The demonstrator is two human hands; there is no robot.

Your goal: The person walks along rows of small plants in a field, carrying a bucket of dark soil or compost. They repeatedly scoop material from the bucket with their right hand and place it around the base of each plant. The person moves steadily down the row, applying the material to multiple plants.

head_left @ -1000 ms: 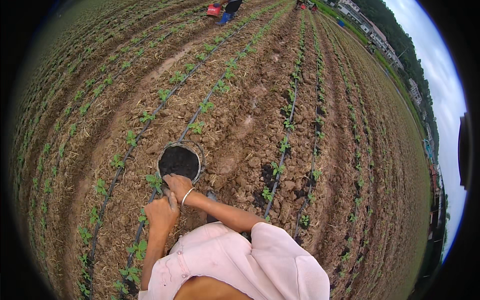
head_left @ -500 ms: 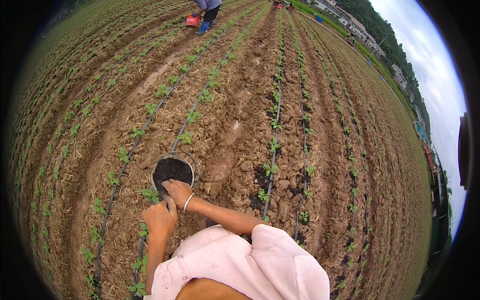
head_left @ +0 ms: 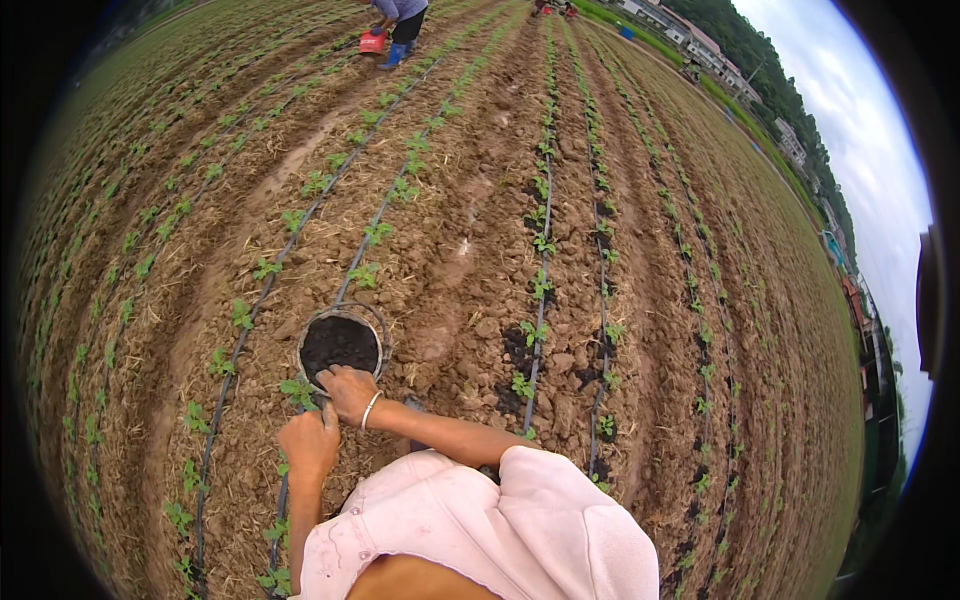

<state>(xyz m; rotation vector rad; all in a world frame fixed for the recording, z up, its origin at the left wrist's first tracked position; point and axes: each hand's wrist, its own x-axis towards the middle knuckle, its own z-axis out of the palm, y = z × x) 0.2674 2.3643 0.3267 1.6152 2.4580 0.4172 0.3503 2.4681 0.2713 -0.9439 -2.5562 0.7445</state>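
Observation:
A round bucket [head_left: 301, 352] with a thin wire handle stands over the near plant row, holding loose black soil-like material [head_left: 340, 342]. My right hand [head_left: 350, 394], with a white bangle at its wrist, lies over the bucket's near rim. Its fingers are curled together at the edge of the black material, and their tips are partly hidden. Just below it, my left hand [head_left: 309, 441] is closed at the near side of the bucket, thumb pointing up at the rim; its other fingers are tucked from sight. A leafy seedling [head_left: 297, 391] grows beside the bucket's lower left.
Long rows of green seedlings run away over brown, straw-strewn soil, with black drip hoses [head_left: 246, 333] along them. Black patches [head_left: 518, 350] surround plants in the row to the right. Far ahead, a person [head_left: 400, 22] in blue boots bends over a red bucket [head_left: 372, 42].
My right hand has drawn back slightly toward the bucket's near rim, showing more of the black material. My left hand has shifted a little left and down. The view has moved slightly.

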